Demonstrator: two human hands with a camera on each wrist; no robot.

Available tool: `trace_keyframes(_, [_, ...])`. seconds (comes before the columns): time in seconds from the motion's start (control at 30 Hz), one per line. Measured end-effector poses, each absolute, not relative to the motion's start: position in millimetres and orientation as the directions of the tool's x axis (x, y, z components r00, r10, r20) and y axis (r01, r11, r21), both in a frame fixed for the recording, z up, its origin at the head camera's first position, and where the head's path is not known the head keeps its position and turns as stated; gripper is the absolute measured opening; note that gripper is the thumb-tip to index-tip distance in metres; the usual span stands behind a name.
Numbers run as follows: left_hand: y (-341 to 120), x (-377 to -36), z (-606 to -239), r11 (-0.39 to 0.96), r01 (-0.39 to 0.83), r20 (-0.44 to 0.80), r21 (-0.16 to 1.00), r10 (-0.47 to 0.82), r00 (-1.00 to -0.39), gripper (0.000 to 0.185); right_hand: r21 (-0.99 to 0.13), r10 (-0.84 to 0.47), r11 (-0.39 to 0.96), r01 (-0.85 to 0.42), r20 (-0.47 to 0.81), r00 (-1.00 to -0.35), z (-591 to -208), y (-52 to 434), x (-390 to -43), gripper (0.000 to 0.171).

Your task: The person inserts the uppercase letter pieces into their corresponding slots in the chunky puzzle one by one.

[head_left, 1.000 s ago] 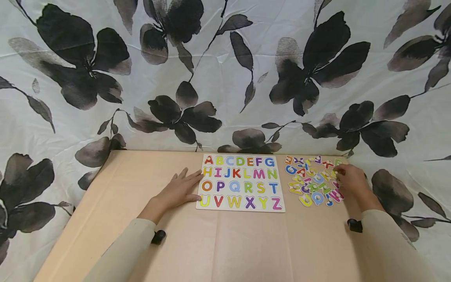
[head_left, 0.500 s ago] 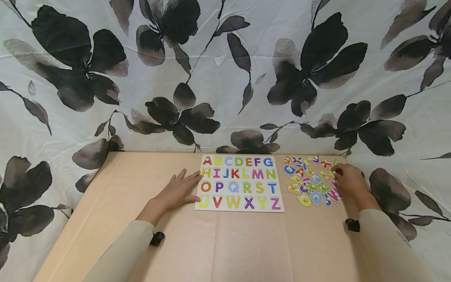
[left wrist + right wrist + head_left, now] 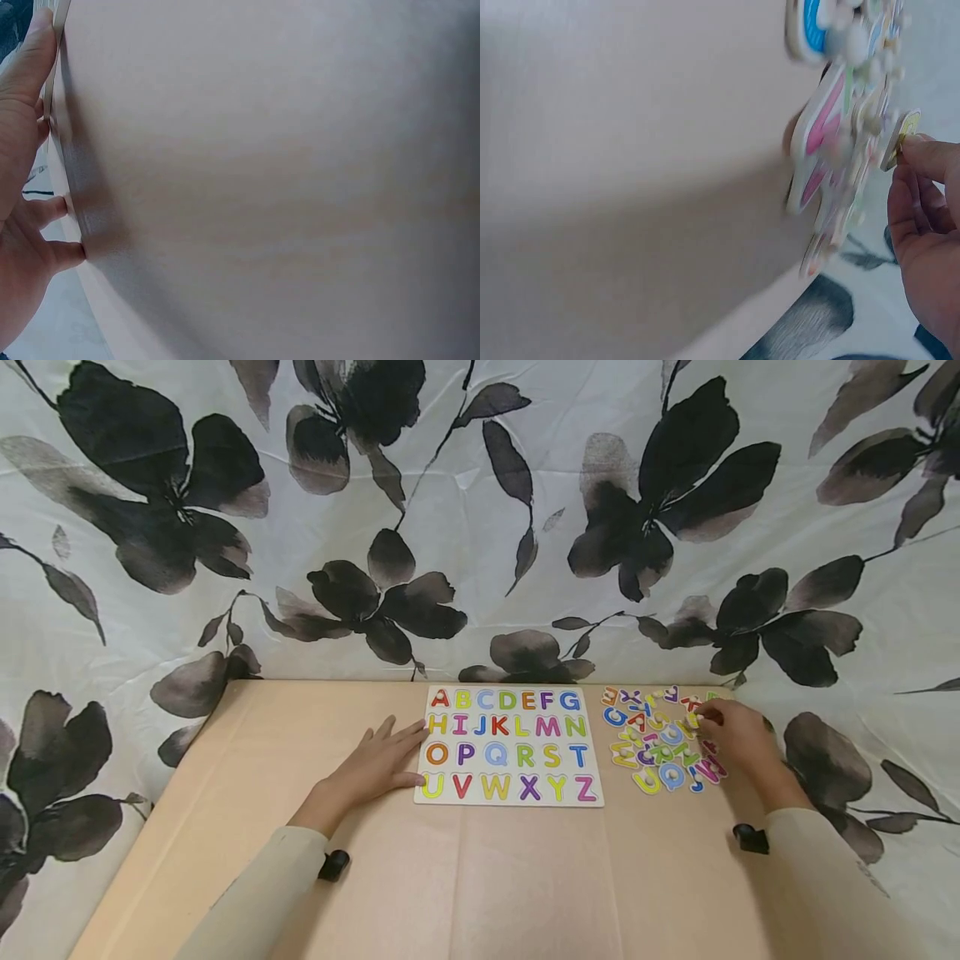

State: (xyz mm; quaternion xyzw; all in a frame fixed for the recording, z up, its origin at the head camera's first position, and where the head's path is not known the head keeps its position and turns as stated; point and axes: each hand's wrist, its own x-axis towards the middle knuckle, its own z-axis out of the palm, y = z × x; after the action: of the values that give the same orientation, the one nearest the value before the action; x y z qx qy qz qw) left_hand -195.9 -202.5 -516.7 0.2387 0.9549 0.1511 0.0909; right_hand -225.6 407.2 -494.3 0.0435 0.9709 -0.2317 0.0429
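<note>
A white alphabet board (image 3: 510, 806) with coloured letters A to Z lies on the table. My left hand (image 3: 372, 762) rests at its left edge, fingers spread, with the thumb near the U; in the left wrist view the thumb (image 3: 34, 60) touches the board's edge. To the right of the board lies a pile of loose letter pieces (image 3: 672, 776) with small knobs. Over the pile's right side, my right hand (image 3: 742, 743) pinches a yellow letter piece (image 3: 902, 138) between thumb and fingers. The piece is tilted, and which letter it is I cannot tell.
The pieces overlap in places, among them a pink letter (image 3: 817, 142) and a blue one (image 3: 810, 26). A beige cover lies over the table (image 3: 525, 885). Behind its far edge hangs a white cloth (image 3: 480, 527) with dark flowers.
My right hand has moved a little to the left over the pile, carrying the yellow letter piece. The left hand stays at the board's edge. The head view has shifted slightly.
</note>
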Motion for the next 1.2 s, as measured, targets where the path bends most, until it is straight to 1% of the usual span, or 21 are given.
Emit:
trace_keyframes(0.23, [-203.2,-195.9,-516.7,0.836,0.438,-0.094,0.331,0.491,-0.866,0.091,-0.449,-0.023,0.893,-0.023,0.006,-1.0,-491.4,380.1,-228.7,0.021])
trace_keyframes(0.43, [-202.7,-195.6,-517.0,0.834,0.442,-0.092,0.331,0.495,-0.864,0.091,-0.451,-0.091,0.888,-0.094,0.03,-0.995,-487.9,353.5,-231.7,0.017])
trace_keyframes(0.67, [-202.7,-195.9,-517.1,0.836,0.448,-0.089,0.317,0.497,-0.863,0.09,-0.509,-0.12,0.854,-0.108,0.009,-0.993,-484.6,322.8,-235.8,0.018])
trace_keyframes(0.97, [-201.1,-197.6,-517.4,0.838,0.436,-0.088,0.329,0.487,-0.869,0.09,-0.565,-0.173,0.813,-0.142,-0.001,-0.985,-487.5,278.4,-251.0,0.013])
trace_keyframes(1.2, [-199.1,-199.5,-518.9,0.841,0.438,-0.075,0.317,0.483,-0.872,0.09,-0.618,-0.168,0.779,-0.111,-0.035,-0.985,-485.3,242.7,-261.1,0.015])
